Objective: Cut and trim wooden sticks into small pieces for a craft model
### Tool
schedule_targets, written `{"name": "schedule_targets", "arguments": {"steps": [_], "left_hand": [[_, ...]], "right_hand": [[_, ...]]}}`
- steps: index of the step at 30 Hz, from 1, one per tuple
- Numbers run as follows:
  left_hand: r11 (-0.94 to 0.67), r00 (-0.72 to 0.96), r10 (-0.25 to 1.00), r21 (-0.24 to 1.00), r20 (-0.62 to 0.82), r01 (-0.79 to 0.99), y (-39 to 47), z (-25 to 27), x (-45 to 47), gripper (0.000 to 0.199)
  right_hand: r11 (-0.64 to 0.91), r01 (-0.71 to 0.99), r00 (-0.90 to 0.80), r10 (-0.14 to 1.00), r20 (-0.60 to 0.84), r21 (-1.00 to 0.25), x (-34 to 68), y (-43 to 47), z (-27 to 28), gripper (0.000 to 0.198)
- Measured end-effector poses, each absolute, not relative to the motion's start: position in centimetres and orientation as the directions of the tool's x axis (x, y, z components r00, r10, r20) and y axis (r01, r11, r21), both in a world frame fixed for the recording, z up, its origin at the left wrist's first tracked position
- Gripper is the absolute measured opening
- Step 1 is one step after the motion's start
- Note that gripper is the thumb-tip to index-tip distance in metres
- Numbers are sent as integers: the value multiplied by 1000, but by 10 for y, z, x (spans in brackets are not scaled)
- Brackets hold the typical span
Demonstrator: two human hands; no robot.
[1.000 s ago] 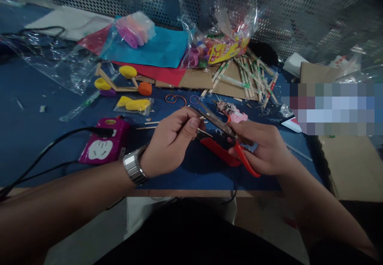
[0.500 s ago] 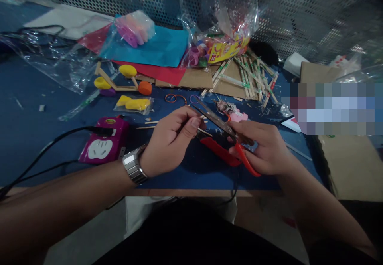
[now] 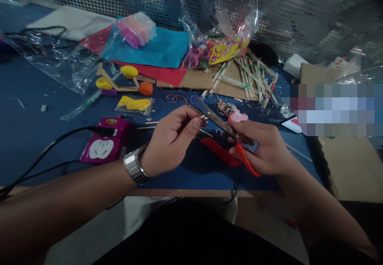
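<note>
My left hand (image 3: 172, 139), with a silver watch on its wrist, pinches a thin wooden stick (image 3: 204, 116) between thumb and fingertips. Most of the stick is hidden by the fingers. Scissors (image 3: 220, 124) with orange-red handles are gripped in my right hand (image 3: 261, 147). Their blades point up and left, beside the stick's end; whether they touch it I cannot tell. Below the blades lies a red-handled tool (image 3: 220, 151), partly covered. Thin loose sticks (image 3: 147, 127) rest on the table left of my left hand.
A purple power socket (image 3: 119, 137) with a plugged-in black cable sits at left. Behind are a small wooden frame with coloured wheels (image 3: 146, 88), a packet of yellow pieces (image 3: 137, 104), a pile of wrapped chopsticks (image 3: 245, 75) and a pink tool (image 3: 237, 115). Cardboard (image 3: 350, 165) stands at right.
Both hands keep nearly the same pose. The stick's end shows slightly differently by the left fingertips; the whole view has shifted a little.
</note>
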State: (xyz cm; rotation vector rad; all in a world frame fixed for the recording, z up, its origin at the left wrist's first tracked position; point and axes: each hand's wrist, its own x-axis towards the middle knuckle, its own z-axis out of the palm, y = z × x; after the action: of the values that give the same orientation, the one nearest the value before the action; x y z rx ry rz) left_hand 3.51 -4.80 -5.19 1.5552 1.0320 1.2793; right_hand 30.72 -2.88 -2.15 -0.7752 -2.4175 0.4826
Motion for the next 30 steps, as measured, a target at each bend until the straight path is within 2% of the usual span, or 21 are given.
{"name": "schedule_targets", "arguments": {"steps": [10,20,26,30], "left_hand": [[-316,127,945,943,303,104,-47,-49,34,31],[-348,127,934,931,334,111,-47,-50,33,26],[-342,96,939,929,331,144,-49,-48,34,30],[-324,97,944,940,315,106,-49,-50,34,29]], "right_hand": [[785,387,-706,590,392,-484,311,-27,-22,60],[811,367,-729,555,401,-455,312,-28,-18,59],[773,427,-693,614,379,-470,311,-32,-18,54],[733,466,-660,661,358,-495,311,-32,-17,46]]}}
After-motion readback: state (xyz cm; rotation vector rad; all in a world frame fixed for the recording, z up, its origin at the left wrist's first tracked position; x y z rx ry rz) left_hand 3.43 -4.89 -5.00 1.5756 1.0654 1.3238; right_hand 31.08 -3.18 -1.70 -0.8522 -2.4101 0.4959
